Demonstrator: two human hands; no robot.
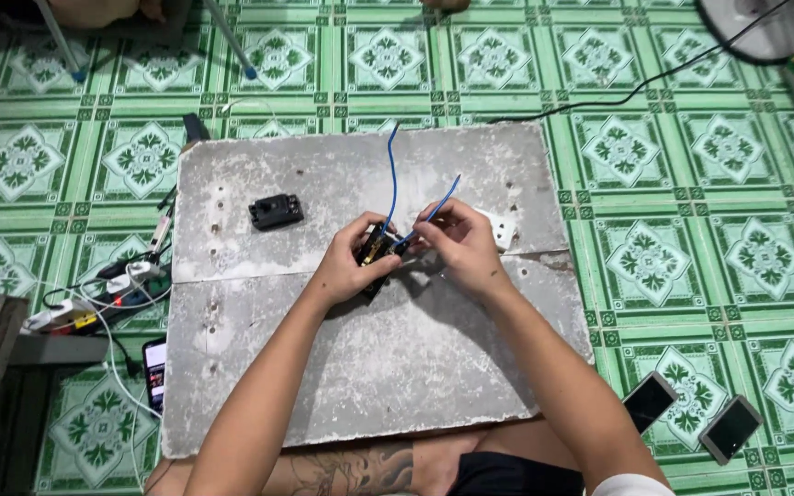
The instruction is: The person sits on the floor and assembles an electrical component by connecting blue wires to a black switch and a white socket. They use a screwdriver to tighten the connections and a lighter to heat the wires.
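Green tiles are surrounding the board [342, 367]; my left hand [353, 266] and right hand [457, 243] are pinching switch [377, 250] and wire [434, 209], which might slip out.

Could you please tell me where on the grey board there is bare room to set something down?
The grey board is bare along its near half, either side of the forearms, and at its far right corner. It is crowded mid-board, where the left hand and right hand hold a black part with blue wires, beside a second black part.
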